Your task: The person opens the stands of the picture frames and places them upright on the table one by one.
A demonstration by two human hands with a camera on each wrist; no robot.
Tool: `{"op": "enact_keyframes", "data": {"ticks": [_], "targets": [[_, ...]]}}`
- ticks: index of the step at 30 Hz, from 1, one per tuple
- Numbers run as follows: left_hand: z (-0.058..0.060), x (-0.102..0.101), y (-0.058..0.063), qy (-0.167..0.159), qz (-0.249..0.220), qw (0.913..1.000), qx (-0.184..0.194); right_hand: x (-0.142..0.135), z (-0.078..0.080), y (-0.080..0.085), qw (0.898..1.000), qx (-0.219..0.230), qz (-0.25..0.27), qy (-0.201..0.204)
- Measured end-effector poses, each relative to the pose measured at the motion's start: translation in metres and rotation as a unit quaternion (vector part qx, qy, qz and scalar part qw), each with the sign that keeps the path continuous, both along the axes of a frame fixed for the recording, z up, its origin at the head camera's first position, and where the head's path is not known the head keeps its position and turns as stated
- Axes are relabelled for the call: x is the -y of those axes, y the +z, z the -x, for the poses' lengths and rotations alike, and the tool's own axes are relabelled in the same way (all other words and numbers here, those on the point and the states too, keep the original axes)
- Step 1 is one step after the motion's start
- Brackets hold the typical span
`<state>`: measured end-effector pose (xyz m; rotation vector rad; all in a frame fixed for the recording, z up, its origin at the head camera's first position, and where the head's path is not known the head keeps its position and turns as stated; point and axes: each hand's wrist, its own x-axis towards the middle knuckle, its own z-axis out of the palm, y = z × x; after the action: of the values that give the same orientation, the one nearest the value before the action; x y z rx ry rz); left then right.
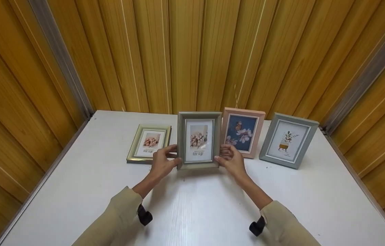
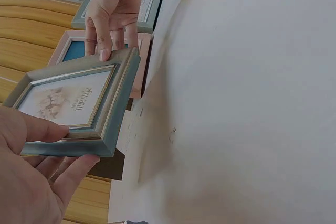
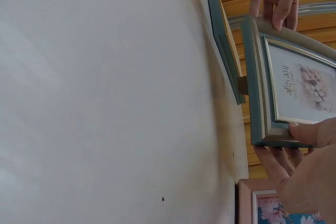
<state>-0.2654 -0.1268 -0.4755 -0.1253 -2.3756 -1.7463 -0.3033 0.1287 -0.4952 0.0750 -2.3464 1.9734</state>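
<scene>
Both hands hold a grey-beige picture frame (image 1: 182,136) upright by its two sides, with its flower picture facing the camera. The left hand (image 1: 165,159) grips the left side, thumb on the front and fingers behind. On the opposite side, the right hand (image 1: 232,160) does the same. A brown support leg (image 2: 109,167) juts out behind the held frame in the left wrist view. To the left, a gold-edged picture frame (image 1: 131,147) lies low on the white table (image 1: 86,198). Just right of the held one stands a pink picture frame (image 1: 260,128), partly covered by it.
A grey-green picture frame (image 1: 271,133) with a plant picture leans back at the far right of the row. Yellow wood-look panels (image 1: 185,54) wall the table in at the back and both sides. Black straps (image 1: 144,216) hang at the wrists.
</scene>
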Motion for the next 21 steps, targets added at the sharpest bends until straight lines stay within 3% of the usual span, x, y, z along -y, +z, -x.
{"op": "enact_keyframes", "data": {"ticks": [6,11,21], "targets": [[0.015,-0.005,-0.005,0.042,-0.006,0.9991,-0.009,0.013,0.003,0.006,0.997,-0.072,-0.025,-0.017],[0.031,-0.008,-0.009,0.068,-0.008,0.9973,-0.028,0.017,0.011,0.002,0.994,-0.095,-0.043,-0.016],[0.054,-0.003,-0.020,0.065,-0.024,0.9967,-0.042,0.017,0.028,-0.009,0.997,-0.054,-0.037,0.039]]}}
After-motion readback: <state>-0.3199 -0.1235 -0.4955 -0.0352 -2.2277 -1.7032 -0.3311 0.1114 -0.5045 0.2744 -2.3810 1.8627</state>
